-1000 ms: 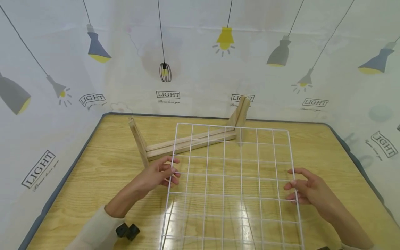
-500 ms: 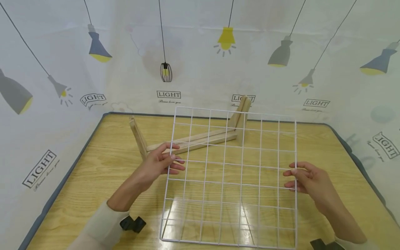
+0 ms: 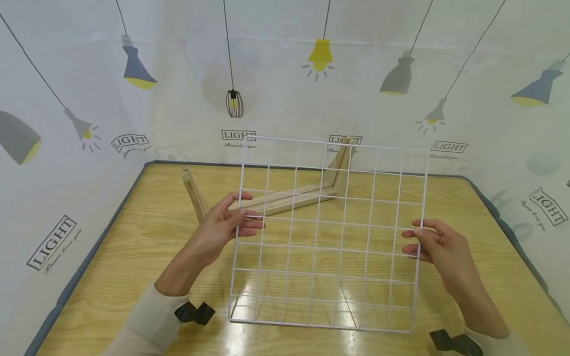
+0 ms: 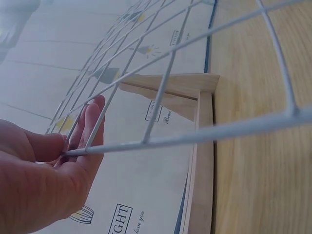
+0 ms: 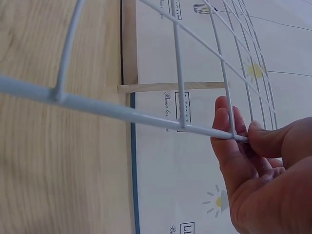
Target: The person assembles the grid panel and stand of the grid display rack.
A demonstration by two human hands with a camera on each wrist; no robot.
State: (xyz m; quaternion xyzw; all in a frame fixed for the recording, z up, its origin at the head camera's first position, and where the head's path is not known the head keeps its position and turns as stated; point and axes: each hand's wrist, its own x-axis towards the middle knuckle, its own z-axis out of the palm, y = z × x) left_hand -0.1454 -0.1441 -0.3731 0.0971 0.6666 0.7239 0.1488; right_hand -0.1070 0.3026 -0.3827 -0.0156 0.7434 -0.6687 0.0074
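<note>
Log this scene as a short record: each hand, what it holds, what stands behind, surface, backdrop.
Left hand: thumb and fingers pinch one side edge of the white wire grid
Right hand: thumb and fingers pinch the opposite side edge
Grid pose: tilted, far edge raised; contact between its near edge and the table unclear
Behind the grid: wooden frame, a bar with an upright piece at each end
Surface: wood-grain table
Backdrop: pale sheet printed with hanging lamps and "LIGHT"

"LIGHT" signs (image 3: 129, 142) on wall (image 3: 280, 94) w/ script (image 4: 140, 222), prob. "love you".
</note>
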